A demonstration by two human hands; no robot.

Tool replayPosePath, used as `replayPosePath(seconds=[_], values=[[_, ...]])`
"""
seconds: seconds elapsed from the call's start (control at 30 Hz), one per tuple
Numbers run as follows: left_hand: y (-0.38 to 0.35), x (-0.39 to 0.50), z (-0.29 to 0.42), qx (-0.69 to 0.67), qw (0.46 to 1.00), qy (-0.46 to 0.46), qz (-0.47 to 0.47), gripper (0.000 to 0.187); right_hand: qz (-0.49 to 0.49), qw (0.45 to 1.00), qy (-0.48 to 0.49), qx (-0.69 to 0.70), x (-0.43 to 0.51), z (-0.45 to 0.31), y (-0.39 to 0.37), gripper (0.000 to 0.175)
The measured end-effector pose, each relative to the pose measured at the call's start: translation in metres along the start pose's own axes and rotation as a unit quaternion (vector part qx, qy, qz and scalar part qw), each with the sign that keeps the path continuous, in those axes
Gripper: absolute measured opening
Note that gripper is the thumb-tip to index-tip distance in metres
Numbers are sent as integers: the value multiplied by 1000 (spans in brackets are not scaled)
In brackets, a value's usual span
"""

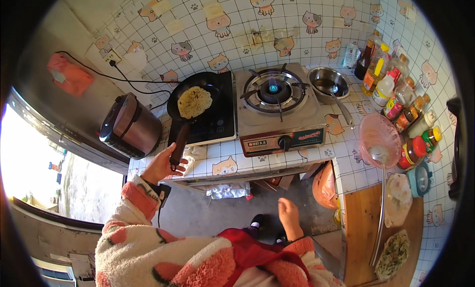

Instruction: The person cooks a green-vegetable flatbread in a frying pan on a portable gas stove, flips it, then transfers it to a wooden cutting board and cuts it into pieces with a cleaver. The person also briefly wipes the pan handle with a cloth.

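Observation:
A black frying pan (173, 101) rests on the black induction cooktop (226, 101). In it lies a flat, yellowish pancake (195, 101) with darker flecks. My left hand (161, 165) is at the pan's brown handle (180, 142): the fingers pass beneath it and the thumb lies along its left side. The grip looks loose. To the right of the cooktop, a gas stove (256, 118) burns with a small blue flame (273, 88) and nothing over it. My right hand (288, 214) hangs in front of my body, fingers curled, with no object visible in it.
A brown electric cooker (128, 125) stands left, with black cables behind. Right of the stove are a steel pot (326, 85) with a ladle, a pink bowl (371, 129) with a long ladle (382, 198), and several bottles (384, 86). A flecked pancake (393, 254) lies on the wooden board (360, 220).

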State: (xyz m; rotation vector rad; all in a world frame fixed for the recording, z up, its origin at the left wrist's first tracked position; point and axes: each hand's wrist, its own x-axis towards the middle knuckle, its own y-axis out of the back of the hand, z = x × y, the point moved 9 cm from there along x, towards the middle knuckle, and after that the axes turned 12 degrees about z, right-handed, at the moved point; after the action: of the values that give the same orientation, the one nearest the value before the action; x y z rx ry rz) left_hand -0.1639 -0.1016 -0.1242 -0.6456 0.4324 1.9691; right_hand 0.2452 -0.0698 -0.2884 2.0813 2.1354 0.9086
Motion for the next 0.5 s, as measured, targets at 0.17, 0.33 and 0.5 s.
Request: replayPosePath(seconds=[0.17,0.33,0.5], values=[[-7,2,12,-5,999,38,9,44,-202,901,-283,258,26,-65,-95,23],[-24,8,1,-47,995,84,-40,28,-317,778,-383,384,99,-145,-207,44],[-32,23,-4,-107,989,98,-29,17,-354,645,-507,449,134,-201,-281,56]])
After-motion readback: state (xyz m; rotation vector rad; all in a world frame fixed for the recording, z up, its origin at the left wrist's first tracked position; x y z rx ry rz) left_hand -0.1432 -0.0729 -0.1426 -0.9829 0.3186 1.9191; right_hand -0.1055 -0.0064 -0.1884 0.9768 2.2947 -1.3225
